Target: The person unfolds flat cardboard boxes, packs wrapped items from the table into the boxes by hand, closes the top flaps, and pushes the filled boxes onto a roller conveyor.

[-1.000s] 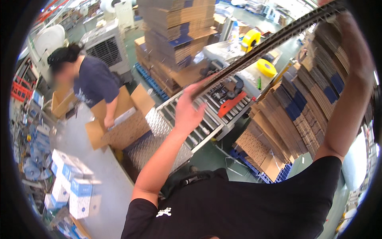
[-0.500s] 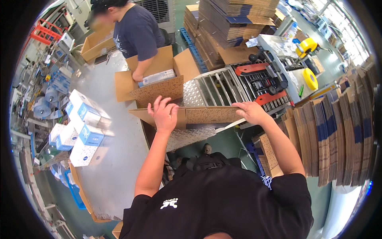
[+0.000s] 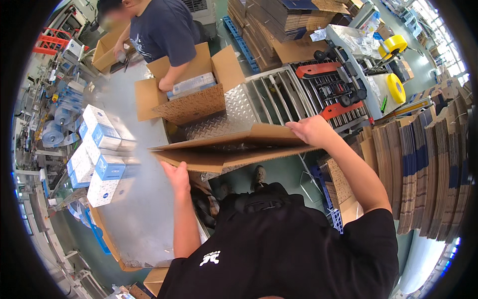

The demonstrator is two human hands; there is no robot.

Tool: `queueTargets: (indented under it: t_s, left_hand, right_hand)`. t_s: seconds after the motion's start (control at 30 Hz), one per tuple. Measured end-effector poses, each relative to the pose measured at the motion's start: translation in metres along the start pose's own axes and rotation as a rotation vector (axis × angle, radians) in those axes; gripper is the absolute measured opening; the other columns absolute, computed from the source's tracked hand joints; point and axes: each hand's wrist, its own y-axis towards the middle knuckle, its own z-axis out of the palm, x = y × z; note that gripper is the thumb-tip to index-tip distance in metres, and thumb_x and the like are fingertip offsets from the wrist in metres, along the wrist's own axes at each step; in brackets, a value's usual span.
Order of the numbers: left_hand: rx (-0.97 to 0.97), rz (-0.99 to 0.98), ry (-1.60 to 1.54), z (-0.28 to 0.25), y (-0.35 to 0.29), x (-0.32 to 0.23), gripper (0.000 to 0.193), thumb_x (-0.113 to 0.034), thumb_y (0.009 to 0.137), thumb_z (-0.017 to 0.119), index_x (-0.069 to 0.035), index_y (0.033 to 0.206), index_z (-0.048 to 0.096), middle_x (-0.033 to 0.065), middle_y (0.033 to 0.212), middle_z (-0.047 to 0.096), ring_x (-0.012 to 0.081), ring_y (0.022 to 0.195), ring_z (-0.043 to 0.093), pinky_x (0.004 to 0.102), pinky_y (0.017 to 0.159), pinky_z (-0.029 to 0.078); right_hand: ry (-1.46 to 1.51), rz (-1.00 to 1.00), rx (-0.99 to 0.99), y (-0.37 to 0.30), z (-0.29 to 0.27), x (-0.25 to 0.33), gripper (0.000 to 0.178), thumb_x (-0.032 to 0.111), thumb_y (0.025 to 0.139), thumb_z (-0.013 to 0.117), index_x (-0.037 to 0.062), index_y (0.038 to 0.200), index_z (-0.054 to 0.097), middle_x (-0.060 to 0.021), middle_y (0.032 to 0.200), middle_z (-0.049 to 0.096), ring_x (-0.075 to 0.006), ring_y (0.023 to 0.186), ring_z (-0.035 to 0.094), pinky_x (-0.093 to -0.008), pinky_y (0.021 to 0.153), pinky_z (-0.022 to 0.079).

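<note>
A partly opened brown cardboard carton (image 3: 271, 133) spans the space in front of me, with a narrow dark gap between its walls. My left hand (image 3: 177, 176) is closed on the carton's near left corner, thumb and fingers pinching the edge. At the far right corner, my right hand (image 3: 313, 131) grips the upper edge. Beyond it, an open carton (image 3: 191, 104) with a white-and-blue box (image 3: 195, 85) inside stands on a diamond-plate metal surface (image 3: 239, 107). A co-worker (image 3: 167, 30) in a dark shirt has one hand in that open carton.
White-and-blue boxes (image 3: 107, 174) stand on the metal table (image 3: 144, 219) to my left. A roller conveyor (image 3: 276, 97) runs to a taping machine (image 3: 331, 89) with yellow tape rolls (image 3: 396, 88). Flattened cartons (image 3: 423, 164) stand at right; more stacks (image 3: 294, 20) rise at the back.
The carton's walls have spread apart from nearly flat. My left hand has moved left and nearer, from raised open fingers to a grip on the corner. The co-worker's other hand has come into view.
</note>
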Motion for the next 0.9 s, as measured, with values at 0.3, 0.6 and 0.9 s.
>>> queueTargets:
  t_s: [0.3,0.6,0.9]
  left_hand:
    - [0.997,0.037,1.053,0.128,-0.058,-0.127,0.087,-0.016,0.085,0.059,0.001,0.161,0.019,0.0265,0.164,0.028,0.0430,0.152,0.027,0.0453,0.123,0.027]
    - [0.903,0.917,1.488,0.187,-0.072,0.008,0.079,-0.031,0.079,0.077,-0.012,0.150,0.048,0.0112,0.166,0.028,0.0359,0.154,0.019,0.0682,0.119,0.016]
    - [0.915,0.477,1.371,0.121,-0.084,-0.002,0.085,-0.036,0.090,0.065,0.001,0.157,0.028,0.0227,0.164,0.029,0.0373,0.154,0.022,0.0593,0.122,0.011]
  right_hand:
    - [-0.104,0.376,0.133,-0.033,0.009,0.023,0.035,0.017,0.083,0.063,-0.0039,0.111,0.063,-0.0130,0.064,0.067,-0.0315,0.062,0.070,-0.0436,0.057,0.057]
    - [0.776,-0.254,0.534,-0.101,0.061,0.045,0.059,0.047,0.082,0.075,0.0109,0.127,0.065,-0.0160,0.124,0.065,-0.0371,0.121,0.058,-0.0517,0.103,0.045]
    - [0.838,0.817,0.130,-0.065,0.097,0.035,0.082,0.044,0.073,0.085,0.0023,0.138,0.057,-0.0197,0.120,0.071,-0.0375,0.113,0.067,-0.0444,0.096,0.054]
